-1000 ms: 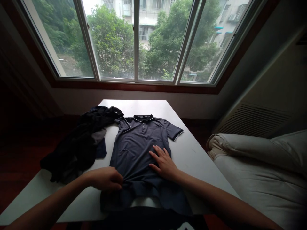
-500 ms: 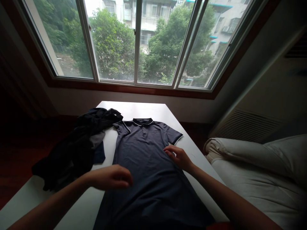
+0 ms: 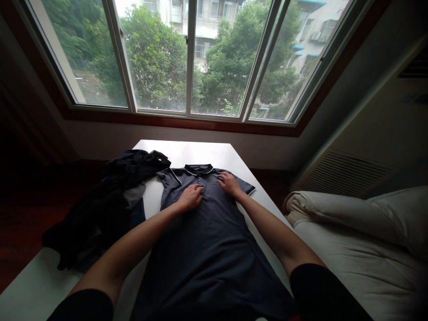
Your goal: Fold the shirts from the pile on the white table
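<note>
A dark grey-blue polo shirt (image 3: 203, 240) lies front side up, its black, white-edged collar pointing at the window. On its upper chest, just below the button placket, rests my left hand (image 3: 190, 197), fingers stretched toward the right. My right hand (image 3: 229, 183) lies on the shirt's chest near the right shoulder, its fingers extended over the fabric. Neither hand appears to grip the cloth. The shirt's lower end runs toward me, out of the bottom of the view.
The shirt lies on a white table (image 3: 203, 151). Left of it sits a heap of dark clothes (image 3: 100, 209), touching the left sleeve. A pale sofa (image 3: 354, 240) stands right of the table. Beyond the table is a wide window (image 3: 187, 67).
Both hands have moved forward, away from me, up the shirt toward the collar. My left hand has come down from above the middle onto the chest.
</note>
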